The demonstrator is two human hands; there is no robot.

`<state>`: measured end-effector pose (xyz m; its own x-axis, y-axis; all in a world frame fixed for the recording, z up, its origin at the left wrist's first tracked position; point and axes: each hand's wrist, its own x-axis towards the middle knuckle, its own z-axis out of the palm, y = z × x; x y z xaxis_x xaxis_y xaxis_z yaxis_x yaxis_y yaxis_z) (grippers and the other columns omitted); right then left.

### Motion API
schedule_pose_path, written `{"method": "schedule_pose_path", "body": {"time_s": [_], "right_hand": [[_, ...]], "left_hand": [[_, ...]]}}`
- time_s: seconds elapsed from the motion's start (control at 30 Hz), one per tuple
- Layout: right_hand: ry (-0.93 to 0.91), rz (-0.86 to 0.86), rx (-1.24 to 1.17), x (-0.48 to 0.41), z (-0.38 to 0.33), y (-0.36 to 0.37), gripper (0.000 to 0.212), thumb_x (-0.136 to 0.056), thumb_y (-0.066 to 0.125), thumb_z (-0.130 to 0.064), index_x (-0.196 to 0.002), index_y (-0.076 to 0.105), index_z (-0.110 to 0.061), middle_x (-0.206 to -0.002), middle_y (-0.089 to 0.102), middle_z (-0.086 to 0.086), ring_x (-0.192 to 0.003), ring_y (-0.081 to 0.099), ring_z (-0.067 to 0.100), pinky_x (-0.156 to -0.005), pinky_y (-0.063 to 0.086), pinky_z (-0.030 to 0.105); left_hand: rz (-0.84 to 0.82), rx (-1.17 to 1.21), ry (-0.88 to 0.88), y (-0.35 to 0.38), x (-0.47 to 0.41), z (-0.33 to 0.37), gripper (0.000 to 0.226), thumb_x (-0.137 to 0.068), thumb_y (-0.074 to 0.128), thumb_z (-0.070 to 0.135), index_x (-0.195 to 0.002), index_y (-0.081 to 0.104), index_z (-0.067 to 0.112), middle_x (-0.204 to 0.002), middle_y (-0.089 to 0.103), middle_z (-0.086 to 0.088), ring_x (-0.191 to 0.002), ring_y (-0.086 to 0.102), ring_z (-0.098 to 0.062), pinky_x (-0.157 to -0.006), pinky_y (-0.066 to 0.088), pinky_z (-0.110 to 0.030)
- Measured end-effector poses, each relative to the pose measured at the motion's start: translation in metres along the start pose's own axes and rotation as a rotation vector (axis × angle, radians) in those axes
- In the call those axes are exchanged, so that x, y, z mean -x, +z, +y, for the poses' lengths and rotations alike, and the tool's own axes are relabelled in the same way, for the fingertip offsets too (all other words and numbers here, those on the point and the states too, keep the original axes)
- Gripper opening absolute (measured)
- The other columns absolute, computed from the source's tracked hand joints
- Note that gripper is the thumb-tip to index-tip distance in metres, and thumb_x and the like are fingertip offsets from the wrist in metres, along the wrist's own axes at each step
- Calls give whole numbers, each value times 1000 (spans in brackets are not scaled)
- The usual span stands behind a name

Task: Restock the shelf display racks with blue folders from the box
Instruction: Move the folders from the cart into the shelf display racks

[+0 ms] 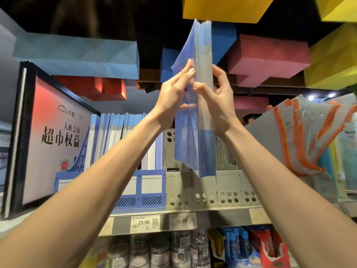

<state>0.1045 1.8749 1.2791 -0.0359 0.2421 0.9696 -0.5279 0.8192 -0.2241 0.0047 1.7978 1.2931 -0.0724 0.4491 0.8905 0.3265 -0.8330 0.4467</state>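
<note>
both bare arms reached up toward the shelf, and between the hands a translucent blue plastic folder (195, 132) stood upright in the air, spine toward the camera, its covers parted a little at the top. the left hand (173, 93) lay against the folder's left cover with the fingers stretched up along the outside, and a digit showed dimly through the plastic, so the cover was pinched. the right hand (220, 97) held the clear spine edge, thumb curled on the near side and fingers bent round the far side. the folder's lower corner hung in front of the upper edge of a pale grey perforated plastic file rack (212, 192); it sat in no slot.

just left of the grey rack, touching it, stood a blue plastic file rack (146, 190) with white label cards on its front, packed with upright blue and white folders (116, 136). both racks rested on a grey metal shelf (222, 217) whose front strip carried white price tags (144, 222). a black-framed red and white sign board (58, 132) leaned at the far left. clear mesh pouches with orange zips (301, 132) stood to the right. coloured paper bags (77, 55) hung overhead, and clear round jars (160, 250) lined the shelf below.
</note>
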Motion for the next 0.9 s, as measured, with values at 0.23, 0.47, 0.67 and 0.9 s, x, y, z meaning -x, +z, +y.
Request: {"method": "schedule_pose_path", "body": {"time_s": [0.23, 0.47, 0.67, 0.9], "right_hand": [[1, 7, 11, -7, 41, 14, 77, -70, 77, -39, -135, 48, -10, -130, 61, 11, -110, 68, 20, -87, 57, 26], [-27, 104, 140, -23, 81, 29, 77, -64, 76, -49, -128, 52, -14, -118, 66, 10, -98, 72, 19, -82, 61, 38], [-73, 226, 235, -28, 107, 30, 66, -70, 76, -42, -125, 55, -13, -110, 65, -4, -97, 70, 10, -85, 60, 31], [-45, 261, 303, -32, 143, 28, 56, -72, 77, -40, -120, 54, -24, -103, 63, -15, -98, 68, 10, -86, 60, 41]], "left_hand": [[47, 26, -65, -19, -14, -39, 48, -105, 50, 37, -152, 41, 34, -132, 53, 16, -109, 58, -2, -55, 55, -16], [89, 41, -104, -32, -36, -71, 44, -105, 50, 34, -149, 46, 34, -137, 54, 14, -112, 56, -4, -53, 53, -14], [52, 49, -183, -43, -49, -101, 31, -106, 47, 38, -134, 59, 32, -145, 54, 3, -133, 51, -20, -58, 57, -22], [16, -31, -263, -43, -53, -120, 32, -107, 36, 40, -120, 62, 28, -131, 63, 0, -113, 61, -19, -81, 49, -25]]}}
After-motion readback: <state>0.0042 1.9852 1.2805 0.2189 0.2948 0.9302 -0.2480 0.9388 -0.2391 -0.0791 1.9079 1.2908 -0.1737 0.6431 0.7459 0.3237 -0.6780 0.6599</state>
